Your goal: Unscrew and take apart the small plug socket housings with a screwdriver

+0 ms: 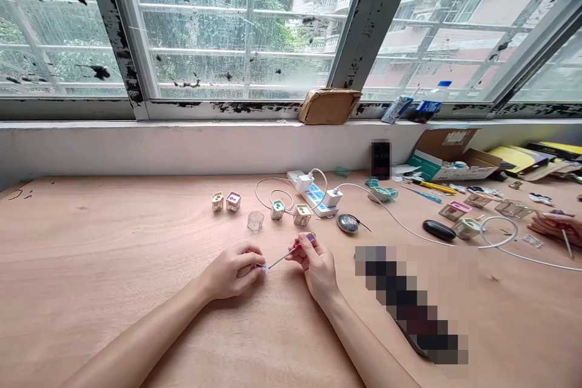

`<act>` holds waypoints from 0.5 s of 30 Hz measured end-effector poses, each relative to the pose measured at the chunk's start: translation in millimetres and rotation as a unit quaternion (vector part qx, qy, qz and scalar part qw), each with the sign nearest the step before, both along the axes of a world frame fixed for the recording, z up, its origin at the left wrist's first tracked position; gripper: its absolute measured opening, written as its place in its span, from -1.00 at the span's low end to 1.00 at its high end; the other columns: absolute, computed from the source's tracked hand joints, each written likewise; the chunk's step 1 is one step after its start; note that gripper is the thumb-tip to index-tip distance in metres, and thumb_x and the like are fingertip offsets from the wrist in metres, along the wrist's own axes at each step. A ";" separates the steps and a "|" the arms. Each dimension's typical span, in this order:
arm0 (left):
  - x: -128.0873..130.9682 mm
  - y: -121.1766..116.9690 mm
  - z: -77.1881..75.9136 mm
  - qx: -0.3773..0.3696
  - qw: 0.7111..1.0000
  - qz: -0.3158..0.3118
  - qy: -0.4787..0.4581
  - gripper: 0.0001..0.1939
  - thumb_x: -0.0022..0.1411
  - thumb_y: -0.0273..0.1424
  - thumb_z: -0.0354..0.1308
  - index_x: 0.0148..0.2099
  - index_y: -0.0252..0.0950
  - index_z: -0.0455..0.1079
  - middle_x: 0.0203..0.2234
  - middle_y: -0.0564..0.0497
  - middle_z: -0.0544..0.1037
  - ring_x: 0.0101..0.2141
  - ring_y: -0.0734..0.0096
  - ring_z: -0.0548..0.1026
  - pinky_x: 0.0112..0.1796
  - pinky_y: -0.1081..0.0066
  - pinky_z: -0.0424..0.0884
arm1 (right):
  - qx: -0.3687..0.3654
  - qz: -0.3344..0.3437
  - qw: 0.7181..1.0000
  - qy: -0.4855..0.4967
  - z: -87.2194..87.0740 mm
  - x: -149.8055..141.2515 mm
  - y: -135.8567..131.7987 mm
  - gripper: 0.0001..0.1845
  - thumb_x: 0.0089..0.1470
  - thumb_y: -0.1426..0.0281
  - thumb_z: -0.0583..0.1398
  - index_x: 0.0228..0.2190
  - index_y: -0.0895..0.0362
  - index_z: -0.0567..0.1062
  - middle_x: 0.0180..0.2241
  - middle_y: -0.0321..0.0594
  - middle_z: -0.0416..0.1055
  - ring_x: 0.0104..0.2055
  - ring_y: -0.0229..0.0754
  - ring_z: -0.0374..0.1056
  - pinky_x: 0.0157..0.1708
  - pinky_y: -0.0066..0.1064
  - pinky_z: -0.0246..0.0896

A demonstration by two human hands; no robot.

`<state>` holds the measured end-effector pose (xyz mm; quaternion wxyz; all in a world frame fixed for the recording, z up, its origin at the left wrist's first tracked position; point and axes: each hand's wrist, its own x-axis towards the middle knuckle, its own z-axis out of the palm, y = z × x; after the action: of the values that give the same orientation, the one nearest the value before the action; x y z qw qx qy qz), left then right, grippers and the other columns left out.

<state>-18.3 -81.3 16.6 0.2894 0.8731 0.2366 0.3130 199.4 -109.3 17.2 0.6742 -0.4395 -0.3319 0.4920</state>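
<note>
Left hand (231, 271) closed in a narrow pinch on a small clear plastic part (264, 268), held over the pale plywood workbench (113, 236); right hand (317, 267) narrowly grips a slim steel-shafted screwdriver with a red-and-purple handle (302, 244), its tip at the part. Risk: a slipping tip could jab the left fingers, or a loosened pinch could drop the part. The blue-labelled plastic bottle (430, 102) on the windowsill and the white-and-blue power strip (313, 195) show no legible writing
</note>
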 end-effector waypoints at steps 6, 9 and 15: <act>-1.1 -0.2 0.9 0.001 1.000 -0.016 0.004 -0.75 0.33 -0.46 0.03 -0.03 -0.24 0.48 -0.09 -0.11 0.45 -0.19 0.45 0.46 -0.14 0.47 0.40 | 0.001 0.003 1.000 -0.003 -3.2 0.6 0.8 -0.52 -0.14 0.04 0.40 -0.48 0.20 0.43 -0.49 -0.25 0.36 -0.48 -0.30 0.31 -0.48 -0.43 0.42; -1.3 -0.5 2.3 -0.001 1.000 -0.014 0.003 -0.74 0.32 -0.47 0.03 -0.02 -0.25 0.47 -0.09 -0.11 0.45 -0.16 0.43 0.46 -0.12 0.47 0.40 | 0.001 0.002 1.000 -0.002 -4.3 0.9 1.4 -0.52 -0.13 0.04 0.40 -0.48 0.20 0.44 -0.49 -0.25 0.36 -0.48 -0.29 0.31 -0.48 -0.43 0.42; -1.4 -1.2 7.0 -0.006 1.000 -0.014 -0.007 -0.76 0.33 -0.48 0.00 -0.04 -0.27 0.44 -0.13 -0.10 0.46 -0.14 0.42 0.45 -0.09 0.44 0.39 | 0.004 0.006 1.000 -0.008 -2.9 1.3 2.4 -0.51 -0.13 0.03 0.40 -0.48 0.20 0.44 -0.49 -0.25 0.37 -0.49 -0.30 0.31 -0.49 -0.44 0.41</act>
<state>-19.8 -82.6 23.6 0.3008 0.8723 0.2245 0.3134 200.7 -107.0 14.2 0.6708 -0.4383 -0.3417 0.4911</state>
